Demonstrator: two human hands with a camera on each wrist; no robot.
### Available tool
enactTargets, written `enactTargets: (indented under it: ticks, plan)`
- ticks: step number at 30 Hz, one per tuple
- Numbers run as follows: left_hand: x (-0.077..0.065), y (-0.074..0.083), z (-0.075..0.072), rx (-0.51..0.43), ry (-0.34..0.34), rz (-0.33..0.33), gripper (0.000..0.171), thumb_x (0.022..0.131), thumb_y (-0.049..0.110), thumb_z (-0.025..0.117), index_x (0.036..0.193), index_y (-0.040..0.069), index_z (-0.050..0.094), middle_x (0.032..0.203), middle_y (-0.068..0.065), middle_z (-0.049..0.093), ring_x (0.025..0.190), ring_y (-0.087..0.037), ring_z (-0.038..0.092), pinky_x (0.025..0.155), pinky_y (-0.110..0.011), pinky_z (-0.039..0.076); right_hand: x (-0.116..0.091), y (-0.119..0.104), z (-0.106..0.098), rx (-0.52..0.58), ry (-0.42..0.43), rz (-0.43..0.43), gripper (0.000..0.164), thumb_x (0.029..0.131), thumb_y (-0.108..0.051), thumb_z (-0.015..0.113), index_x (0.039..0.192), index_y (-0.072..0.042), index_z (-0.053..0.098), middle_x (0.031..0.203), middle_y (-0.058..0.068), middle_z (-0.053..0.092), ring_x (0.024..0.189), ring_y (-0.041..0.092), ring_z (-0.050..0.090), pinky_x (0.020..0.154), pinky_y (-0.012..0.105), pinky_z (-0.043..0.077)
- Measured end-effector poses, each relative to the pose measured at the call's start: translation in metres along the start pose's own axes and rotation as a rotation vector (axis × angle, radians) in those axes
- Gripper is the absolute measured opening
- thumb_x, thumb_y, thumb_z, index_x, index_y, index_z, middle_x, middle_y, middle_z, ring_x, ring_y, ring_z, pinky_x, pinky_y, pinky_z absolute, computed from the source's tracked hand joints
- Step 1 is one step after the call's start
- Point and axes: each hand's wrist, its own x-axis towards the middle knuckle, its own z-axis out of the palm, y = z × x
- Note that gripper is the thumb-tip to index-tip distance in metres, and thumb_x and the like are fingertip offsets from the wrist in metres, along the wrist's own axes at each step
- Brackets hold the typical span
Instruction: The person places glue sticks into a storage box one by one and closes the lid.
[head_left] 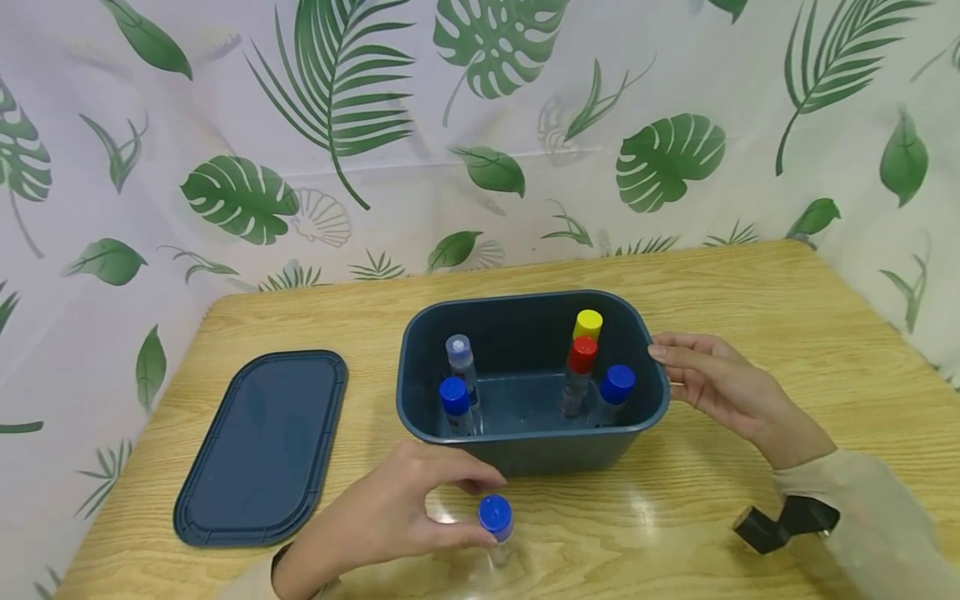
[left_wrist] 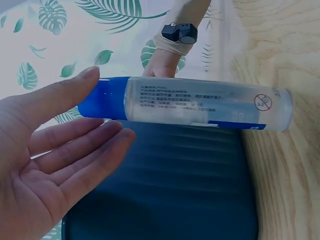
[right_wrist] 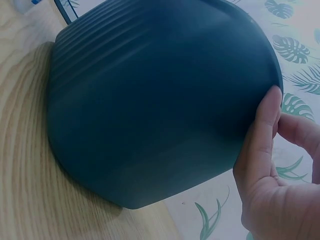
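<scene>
A clear, printed tube-shaped bottle (left_wrist: 170,102) with a blue cap (head_left: 495,514) stands upright on the table in front of a dark blue plastic bin (head_left: 517,454). My left hand (head_left: 405,508) is spread around that cap. Its thumb touches the cap's side, and a gap shows between index fingertip and cap in the head view. At the bin's right end, my right hand (head_left: 723,387) holds the rim, thumb at the edge and fingers against the outer wall. Inside the bin stand several similar bottles, with blue caps (head_left: 618,385), a red cap (head_left: 582,355) and a yellow cap (head_left: 588,323).
A dark blue lid (head_left: 262,450) lies flat on the wooden table (head_left: 720,533), left of the bin. Behind the table hangs a white cloth (head_left: 420,192) with green leaf prints. A small black device (head_left: 783,525) is strapped at my right wrist.
</scene>
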Motion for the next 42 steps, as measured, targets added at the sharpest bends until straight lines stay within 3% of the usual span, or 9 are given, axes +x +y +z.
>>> enactTargets:
  ticks: [9,19,42]
  plan:
    - [0.0028,-0.0027,0.0064,-0.081,-0.084,-0.003,0.028,0.087,0.021,0.074,0.112,0.009,0.069,0.102,0.001,0.071,0.094,0.0,0.064,0.083,-0.017,0.053,0.0006,0.0001,-0.0004,-0.005,0.0,-0.001,0.031,0.102,0.004,0.036,0.107,-0.001,0.066,0.099,0.007,0.069,0.089,0.016,0.069,0.079,0.03,0.058]
    - [0.0016,-0.0055,0.009,-0.1,-0.065,0.012,0.027,0.086,0.018,0.075,0.11,0.007,0.07,0.101,0.0,0.072,0.093,0.0,0.065,0.081,-0.019,0.054,0.0001,0.0005,-0.0006,0.021,-0.012,-0.003,0.032,0.102,0.004,0.035,0.109,0.0,0.066,0.1,0.008,0.069,0.09,0.017,0.069,0.079,0.029,0.058]
    - [0.0028,-0.0046,0.0065,-0.047,-0.063,0.036,0.026,0.086,0.019,0.075,0.109,0.006,0.07,0.1,0.0,0.072,0.092,-0.001,0.065,0.081,-0.015,0.053,0.0012,0.0006,-0.0009,0.05,-0.031,0.008,0.032,0.102,0.005,0.034,0.108,0.0,0.065,0.1,0.009,0.069,0.091,0.017,0.069,0.08,0.029,0.057]
